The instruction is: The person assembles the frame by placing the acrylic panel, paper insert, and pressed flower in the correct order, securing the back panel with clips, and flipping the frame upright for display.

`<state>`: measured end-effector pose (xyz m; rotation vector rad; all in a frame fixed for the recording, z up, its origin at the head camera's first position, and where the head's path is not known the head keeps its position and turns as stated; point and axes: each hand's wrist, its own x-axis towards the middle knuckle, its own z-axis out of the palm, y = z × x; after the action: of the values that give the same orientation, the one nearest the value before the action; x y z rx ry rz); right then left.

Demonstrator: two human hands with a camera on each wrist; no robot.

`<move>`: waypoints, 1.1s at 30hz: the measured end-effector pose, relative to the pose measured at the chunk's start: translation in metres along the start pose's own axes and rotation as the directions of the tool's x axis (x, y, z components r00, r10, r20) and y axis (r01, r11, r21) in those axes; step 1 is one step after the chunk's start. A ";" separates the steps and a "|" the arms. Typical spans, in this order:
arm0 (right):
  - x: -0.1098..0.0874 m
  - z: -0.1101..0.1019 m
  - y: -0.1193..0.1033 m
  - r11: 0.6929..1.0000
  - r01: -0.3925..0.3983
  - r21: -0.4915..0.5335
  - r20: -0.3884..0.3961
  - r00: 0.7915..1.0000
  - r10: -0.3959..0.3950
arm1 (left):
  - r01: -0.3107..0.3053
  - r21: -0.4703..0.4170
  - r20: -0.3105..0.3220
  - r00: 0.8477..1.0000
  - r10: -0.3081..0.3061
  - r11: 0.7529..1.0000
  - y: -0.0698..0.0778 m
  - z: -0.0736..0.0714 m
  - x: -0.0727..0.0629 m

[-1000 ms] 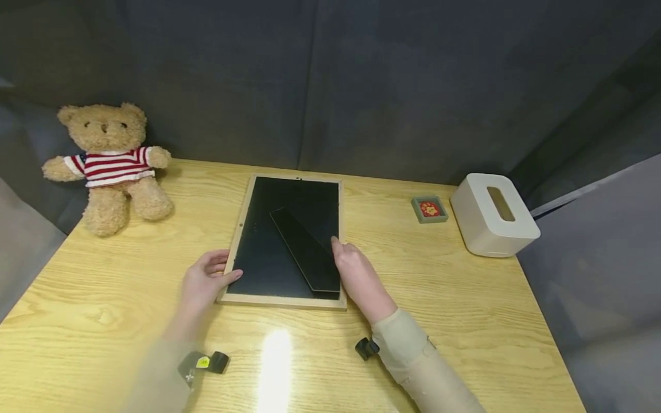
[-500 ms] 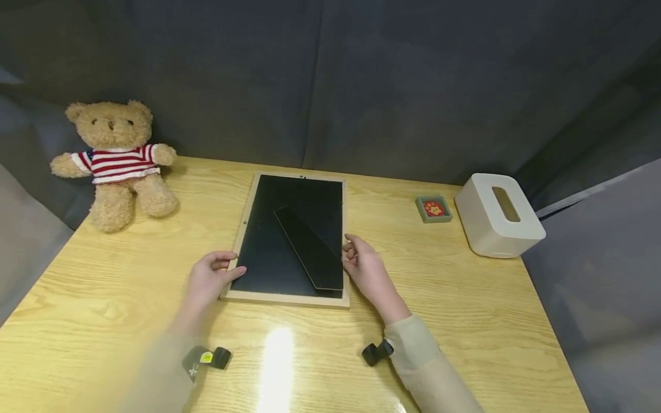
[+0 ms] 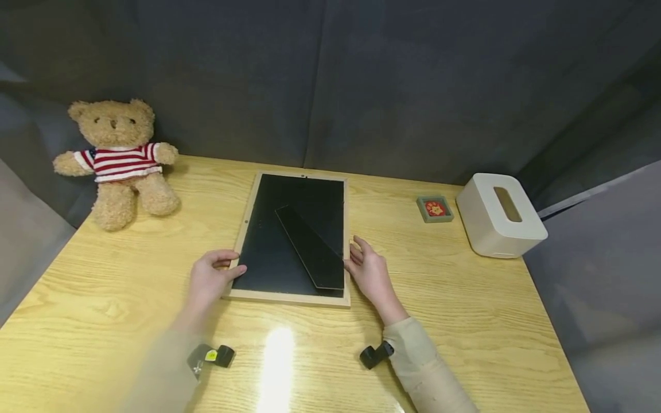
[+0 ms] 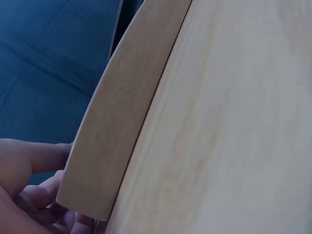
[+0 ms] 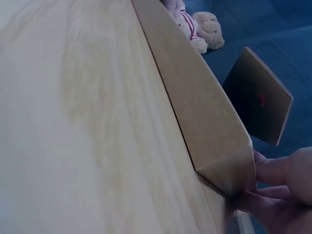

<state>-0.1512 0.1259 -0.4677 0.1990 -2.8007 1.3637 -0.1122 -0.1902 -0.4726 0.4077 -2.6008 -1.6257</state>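
Gripping black-backed wooden frame (image 3: 263,249) at both long sides

Teddy bear (image 3: 116,169), striped top, sits at 10 o'clock from the frame, well apart. Left hand (image 3: 209,281) at 8 o'clock: thumb over the rim, other fingers bent against the outer side, small gap, frame pinched between. Frame lies mid-table, on wooden table (image 3: 480,321), black side up, short edge toward 6 o'clock. Black stand strip (image 3: 312,252) slants across it to the 5 o'clock corner. Right hand (image 3: 372,275) at 4 o'clock: thumb and fingers bent, nearly together, pinching the frame's edge. Gray-green square piece (image 3: 435,209), red middle, just short of 3 o'clock. White slotted box (image 3: 489,215) beside it, about 3 o'clock.
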 end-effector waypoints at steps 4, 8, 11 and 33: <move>-0.001 0.000 0.000 0.999 0.035 -0.026 -0.009 0.999 -0.035 | -0.039 0.006 -0.024 0.999 0.040 0.999 0.002 0.003 -0.002; -0.002 0.000 0.000 0.997 0.072 -0.036 -0.020 0.997 -0.073 | -0.093 0.016 -0.035 0.995 0.094 0.996 0.002 0.004 -0.003; -0.002 0.000 0.000 0.996 0.078 -0.039 -0.018 0.997 -0.078 | -0.124 0.020 -0.048 0.991 0.125 0.992 0.003 0.006 -0.004; 0.000 0.001 0.004 0.996 -0.022 0.082 -0.016 1.000 0.024 | -0.581 0.383 0.308 0.813 0.494 0.718 0.009 -0.029 0.046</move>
<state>-0.1516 0.1274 -0.4716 0.1560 -2.7438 1.4797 -0.1534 -0.2233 -0.4557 -0.5011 -2.8341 -0.8766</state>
